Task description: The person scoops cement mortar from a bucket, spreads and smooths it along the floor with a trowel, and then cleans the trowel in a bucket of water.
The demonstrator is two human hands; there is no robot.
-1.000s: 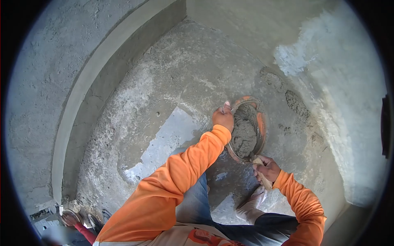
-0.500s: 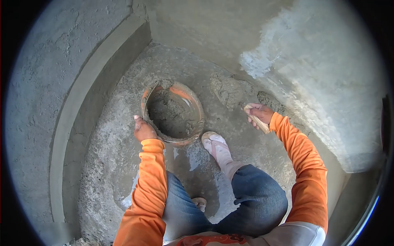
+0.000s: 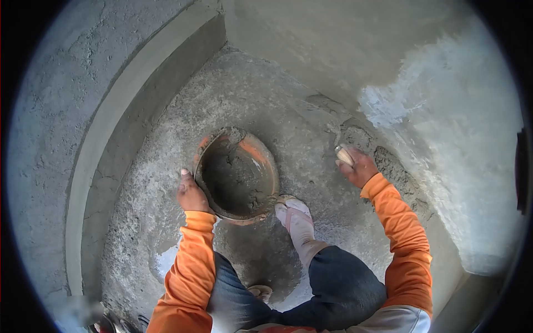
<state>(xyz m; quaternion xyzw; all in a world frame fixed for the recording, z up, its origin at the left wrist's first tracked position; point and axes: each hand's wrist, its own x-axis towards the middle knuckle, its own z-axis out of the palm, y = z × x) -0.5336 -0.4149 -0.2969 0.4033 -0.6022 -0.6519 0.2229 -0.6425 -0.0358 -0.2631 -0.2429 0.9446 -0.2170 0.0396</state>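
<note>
My left hand (image 3: 193, 194) grips the near-left rim of a round orange pan (image 3: 274, 172) caked with grey mortar; its fingers partly disappear behind the rim. Wet mortar (image 3: 233, 180) lies inside the pan. Closed around the wooden handle of a trowel (image 3: 345, 156) is my right hand (image 3: 361, 168), close to the base of the wall. The trowel's metal neck points away from me, and its blade is hard to make out against the grey mortar. A heap of mortar (image 3: 358, 137) lies on the floor just beyond this hand.
A plastered wall (image 3: 438, 133) with a pale patch rises at the right. On the left runs a raised concrete ledge (image 3: 125, 105). My foot in a sock and flip-flop (image 3: 294, 216) stands beside the pan on the rough, partly wet floor (image 3: 250, 89).
My right hand has turned the trowel so its handle points farther away from me. The mortar heap looks shifted toward the wall. My left hand stays on the pan, and the view has shifted.
</note>
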